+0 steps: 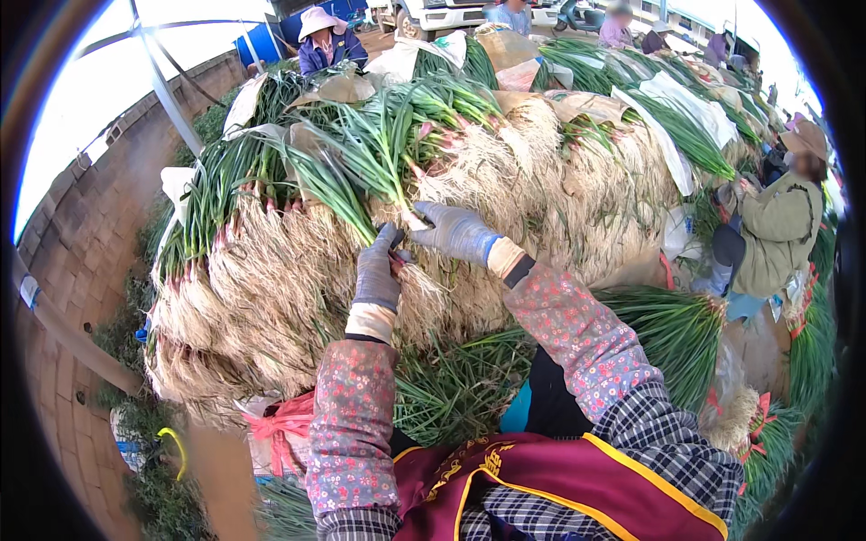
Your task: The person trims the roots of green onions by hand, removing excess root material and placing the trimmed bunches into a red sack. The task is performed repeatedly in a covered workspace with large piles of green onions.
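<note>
My left hand (376, 275), in a grey glove, is closed around a small bunch of green onions (338, 194). Their leaves point up and away to the left, and pale roots hang out beside my fingers. Just to its right, my right hand (458, 236), also gloved, pinches the pale lower end of a green onion stalk (413, 219) whose leaves reach toward the pile. Both hands are in front of a long, high heap of green onions (280, 261), with reddish bases and thick, stringy roots facing me.
Tied green onions (667, 334) lie at the right, near a seated person in a green jacket (780, 221). Pink plastic strips (281, 428) hang at lower left. Loose green leaves (460, 383) lie below my hands. Another person in a pale hat (329, 45) is beyond the heap.
</note>
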Tool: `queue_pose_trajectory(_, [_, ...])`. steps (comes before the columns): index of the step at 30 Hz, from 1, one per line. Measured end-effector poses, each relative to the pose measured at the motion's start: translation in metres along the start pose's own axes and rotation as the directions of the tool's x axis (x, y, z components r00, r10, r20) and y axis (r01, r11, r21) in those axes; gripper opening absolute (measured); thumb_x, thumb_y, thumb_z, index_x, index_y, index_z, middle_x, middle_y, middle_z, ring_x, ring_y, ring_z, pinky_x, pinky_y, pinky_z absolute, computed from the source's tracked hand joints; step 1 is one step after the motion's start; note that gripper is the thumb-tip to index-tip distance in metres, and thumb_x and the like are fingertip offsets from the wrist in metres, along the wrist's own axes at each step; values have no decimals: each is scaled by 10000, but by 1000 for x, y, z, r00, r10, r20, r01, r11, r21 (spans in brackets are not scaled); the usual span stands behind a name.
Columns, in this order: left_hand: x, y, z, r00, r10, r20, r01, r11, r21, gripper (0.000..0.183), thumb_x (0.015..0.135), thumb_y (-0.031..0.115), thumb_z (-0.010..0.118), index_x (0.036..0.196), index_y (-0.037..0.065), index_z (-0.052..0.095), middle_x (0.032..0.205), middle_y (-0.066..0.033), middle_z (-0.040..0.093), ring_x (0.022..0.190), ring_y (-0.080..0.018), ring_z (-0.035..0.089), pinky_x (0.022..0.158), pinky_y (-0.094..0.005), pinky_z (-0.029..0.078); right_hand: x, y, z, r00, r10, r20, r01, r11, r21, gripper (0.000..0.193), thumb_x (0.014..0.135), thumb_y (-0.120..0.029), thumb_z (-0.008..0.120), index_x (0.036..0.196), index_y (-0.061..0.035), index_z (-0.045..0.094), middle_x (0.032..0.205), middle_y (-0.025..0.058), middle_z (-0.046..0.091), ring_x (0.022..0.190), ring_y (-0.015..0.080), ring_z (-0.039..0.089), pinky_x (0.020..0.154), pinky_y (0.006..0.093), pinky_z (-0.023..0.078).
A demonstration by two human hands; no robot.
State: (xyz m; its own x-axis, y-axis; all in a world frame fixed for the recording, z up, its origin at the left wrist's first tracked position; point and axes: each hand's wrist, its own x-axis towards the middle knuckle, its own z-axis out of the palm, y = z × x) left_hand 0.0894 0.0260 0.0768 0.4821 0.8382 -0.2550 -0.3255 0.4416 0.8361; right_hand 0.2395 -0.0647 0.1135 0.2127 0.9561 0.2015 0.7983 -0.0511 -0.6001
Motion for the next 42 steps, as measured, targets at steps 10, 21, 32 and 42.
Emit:
queue_pose_trajectory(10, [11, -8, -27, 999, 13, 47, -15, 999, 52, 130, 823, 135, 682, 770, 29, 629, 596, -29, 573, 446, -127, 490, 396, -235, 370, 18, 16, -2, 994, -11, 106, -28, 933, 358, 517, 862, -469, 579, 1199, -77, 583, 1049, 137, 662, 995, 249, 617, 898, 333, 454])
queue_pose_trajectory(21, [-31, 7, -72, 984, 121, -129, -92, 974, 207, 173, 817, 116, 680, 927, 31, 575, 622, -36, 555, 351, -146, 454, 306, -278, 366, 18, -41, 61, 955, -49, 291, 65, 997, -45, 476, 870, -492, 527, 1143, -118, 636, 1052, 150, 656, 987, 338, 609, 873, 404, 460])
queue_pose_trajectory(32, [-83, -21, -54, 989, 88, -117, -124, 929, -349, 158, 895, 224, 580, 943, 85, 638, 763, 10, 624, 547, -102, 570, 497, -220, 482, 22, 16, 71, 882, 385, -271, 49, 497, 866, 250, 905, -290, 582, 918, -65, 690, 760, 7, 646, 644, 91, 531, 642, 236, 439])
queue_pose_trajectory(42, [-115, -46, -68, 1000, 1, -21, -10, 885, -465, 215, 908, 232, 588, 1030, 62, 637, 806, -12, 640, 648, -136, 611, 571, -286, 514, -29, -58, 124, 844, 132, 520, -511, -92, 854, 327, 936, -398, 542, 906, -78, 606, 641, -13, 538, 522, 79, 485, 485, 199, 389])
